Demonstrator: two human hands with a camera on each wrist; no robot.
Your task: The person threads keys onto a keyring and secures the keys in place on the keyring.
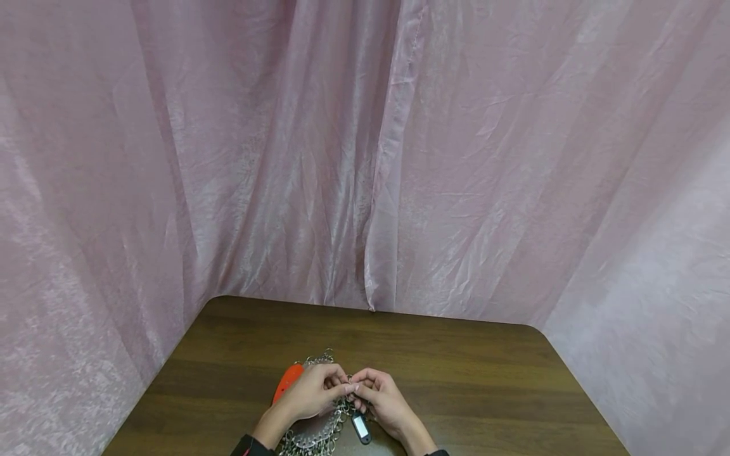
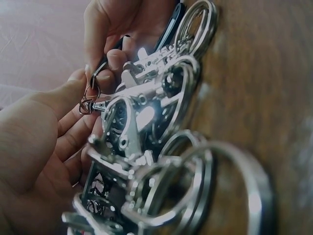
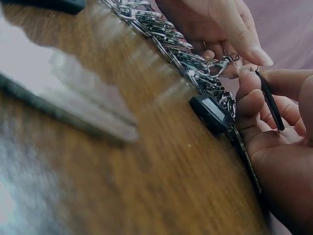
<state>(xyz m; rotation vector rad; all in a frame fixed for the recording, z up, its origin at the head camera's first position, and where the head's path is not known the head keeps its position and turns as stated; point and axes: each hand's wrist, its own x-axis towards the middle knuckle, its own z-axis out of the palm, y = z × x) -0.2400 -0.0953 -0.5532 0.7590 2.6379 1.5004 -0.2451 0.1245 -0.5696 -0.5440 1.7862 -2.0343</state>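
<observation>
In the head view my left hand (image 1: 316, 392) and right hand (image 1: 384, 402) meet over a pile of metal key rings with clasps (image 2: 127, 127). The left thumb and fingers pinch a small metal ring (image 2: 87, 105) joined to a swivel clasp (image 3: 218, 66). My right hand (image 3: 279, 147) holds a slim black key tag (image 3: 270, 103), its fingertips at the tag's ring end, close against the left fingertips. Whether the tag's ring and the clasp's ring are linked cannot be told. A second black key tag (image 1: 360, 427) with a white label lies below the hands.
An orange-red object (image 1: 289, 380) lies beside the left hand, partly covered by it. More key rings (image 1: 308, 449) spread toward the front. The brown wooden table (image 1: 456, 367) ends at a pink curtain (image 1: 485, 158). A blurred pale edge (image 3: 68, 93) crosses the right wrist view.
</observation>
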